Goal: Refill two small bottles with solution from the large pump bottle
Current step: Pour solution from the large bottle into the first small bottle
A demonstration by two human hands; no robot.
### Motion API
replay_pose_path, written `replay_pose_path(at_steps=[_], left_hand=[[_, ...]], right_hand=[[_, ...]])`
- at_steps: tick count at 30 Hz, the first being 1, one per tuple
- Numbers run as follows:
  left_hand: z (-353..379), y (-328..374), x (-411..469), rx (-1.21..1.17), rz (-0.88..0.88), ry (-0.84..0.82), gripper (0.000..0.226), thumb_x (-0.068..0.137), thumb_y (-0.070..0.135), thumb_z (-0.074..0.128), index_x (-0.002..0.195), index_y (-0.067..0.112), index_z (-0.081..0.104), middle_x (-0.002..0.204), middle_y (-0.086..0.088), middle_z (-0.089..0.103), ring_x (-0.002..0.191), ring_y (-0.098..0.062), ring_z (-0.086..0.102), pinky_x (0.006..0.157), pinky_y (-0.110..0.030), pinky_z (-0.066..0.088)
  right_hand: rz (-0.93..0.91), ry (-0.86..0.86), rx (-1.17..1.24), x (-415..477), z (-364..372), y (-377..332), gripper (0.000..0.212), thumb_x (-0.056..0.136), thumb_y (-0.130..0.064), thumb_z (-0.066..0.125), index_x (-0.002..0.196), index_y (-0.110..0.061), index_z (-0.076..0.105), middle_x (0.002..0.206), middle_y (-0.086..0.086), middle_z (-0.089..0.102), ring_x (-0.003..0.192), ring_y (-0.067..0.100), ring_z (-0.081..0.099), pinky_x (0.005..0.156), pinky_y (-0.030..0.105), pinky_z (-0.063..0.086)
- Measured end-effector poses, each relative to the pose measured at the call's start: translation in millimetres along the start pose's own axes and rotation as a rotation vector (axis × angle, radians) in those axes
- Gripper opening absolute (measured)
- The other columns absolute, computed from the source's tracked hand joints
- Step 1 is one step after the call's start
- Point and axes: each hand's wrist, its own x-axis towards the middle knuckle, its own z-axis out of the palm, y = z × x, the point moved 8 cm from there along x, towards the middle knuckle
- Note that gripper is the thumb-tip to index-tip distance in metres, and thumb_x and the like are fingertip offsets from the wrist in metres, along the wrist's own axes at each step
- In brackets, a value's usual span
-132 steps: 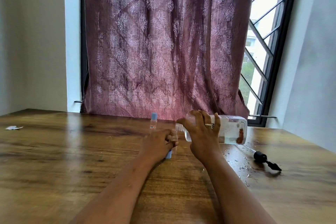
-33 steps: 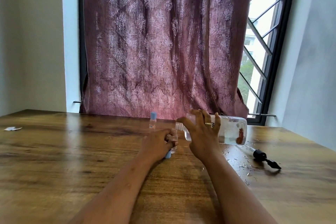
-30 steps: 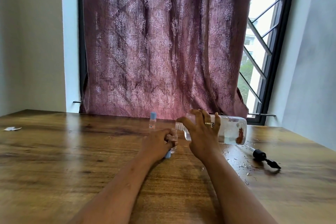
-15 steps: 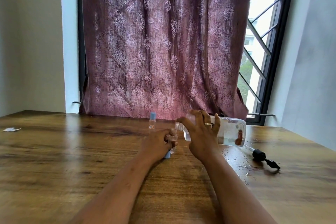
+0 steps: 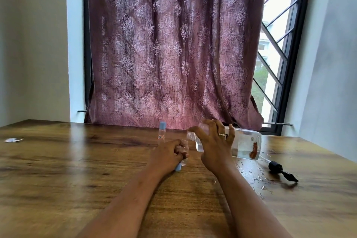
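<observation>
My right hand (image 5: 215, 146) grips the large clear bottle (image 5: 245, 146), tipped on its side with its open neck pointing left. Its neck sits just above a small clear bottle (image 5: 184, 148) that my left hand (image 5: 167, 155) holds upright on the wooden table (image 5: 77, 170); most of that bottle is hidden by my fingers. A small light-blue cap (image 5: 178, 167) lies by my left hand. A second small bottle (image 5: 161, 131) with a blue cap stands upright further back. The black pump head (image 5: 281, 169) with its tube lies on the table at the right.
Drops of spilled liquid (image 5: 255, 177) speckle the table around the pump head. A scrap of white paper (image 5: 12, 139) lies at the far left. A maroon curtain (image 5: 173, 48) and a barred window (image 5: 274, 54) stand behind the table's far edge.
Both hands keep the same hold and pose. The large bottle stays tipped over the small one, with only slight shifts from head movement.
</observation>
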Motion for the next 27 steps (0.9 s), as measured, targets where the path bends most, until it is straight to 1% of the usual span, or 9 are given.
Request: replay_pose_path(at_steps=[7, 13, 16, 20, 23, 27], left_hand=[[-0.6, 0.5, -0.8, -0.008, -0.01, -0.006, 0.034, 0.084, 0.041, 0.065, 0.116, 0.032, 0.058, 0.105, 0.009, 0.069, 0.098, -0.011, 0.063, 0.091, -0.036, 0.048], [-0.4, -0.3, -1.6, -0.006, -0.021, -0.007, 0.037, 0.084, 0.042, 0.064, 0.119, 0.032, 0.057, 0.107, 0.008, 0.068, 0.1, -0.012, 0.062, 0.093, -0.037, 0.048], [-0.6, 0.4, -0.8, -0.006, -0.023, -0.008, 0.035, 0.084, 0.041, 0.064, 0.118, 0.032, 0.058, 0.107, 0.008, 0.069, 0.101, -0.012, 0.062, 0.093, -0.038, 0.047], [-1.4, 0.3, -0.6, 0.0, -0.017, 0.002, 0.029, 0.084, 0.041, 0.064, 0.112, 0.036, 0.06, 0.103, 0.01, 0.069, 0.098, -0.01, 0.062, 0.092, -0.04, 0.048], [-0.9, 0.8, -0.3, 0.002, -0.014, 0.004, 0.029, 0.084, 0.041, 0.064, 0.112, 0.035, 0.06, 0.103, 0.01, 0.069, 0.098, -0.01, 0.062, 0.093, -0.04, 0.048], [-0.7, 0.0, 0.2, -0.003, -0.015, 0.004, 0.026, 0.084, 0.041, 0.065, 0.109, 0.036, 0.061, 0.1, 0.012, 0.068, 0.096, -0.008, 0.062, 0.092, -0.038, 0.048]], right_hand=[[-0.009, -0.011, -0.014, 0.4, 1.5, -1.2, 0.084, 0.062, 0.002, 0.06, 0.124, -0.049, 0.032, 0.145, -0.001, 0.023, 0.139, 0.024, 0.009, 0.105, 0.053, -0.008], [-0.02, 0.011, -0.047, 0.0, 0.0, -3.6, 0.083, 0.061, 0.002, 0.059, 0.122, -0.048, 0.034, 0.143, -0.001, 0.028, 0.139, 0.025, 0.014, 0.106, 0.054, -0.004], [-0.026, 0.01, -0.057, -0.1, -0.3, -4.3, 0.084, 0.061, 0.003, 0.058, 0.123, -0.048, 0.033, 0.142, -0.001, 0.028, 0.139, 0.025, 0.014, 0.107, 0.054, -0.003], [-0.03, 0.009, -0.052, -0.3, -0.3, -4.4, 0.087, 0.06, 0.006, 0.056, 0.124, -0.048, 0.032, 0.141, 0.0, 0.028, 0.139, 0.025, 0.012, 0.107, 0.054, -0.006], [-0.032, 0.013, -0.061, -0.9, -1.0, -4.7, 0.086, 0.06, 0.006, 0.056, 0.123, -0.048, 0.033, 0.141, -0.001, 0.029, 0.139, 0.025, 0.014, 0.106, 0.054, -0.006], [-0.028, 0.008, -0.053, -0.5, -1.6, -4.7, 0.084, 0.062, 0.005, 0.057, 0.123, -0.048, 0.034, 0.142, -0.001, 0.029, 0.139, 0.026, 0.014, 0.106, 0.054, -0.006]])
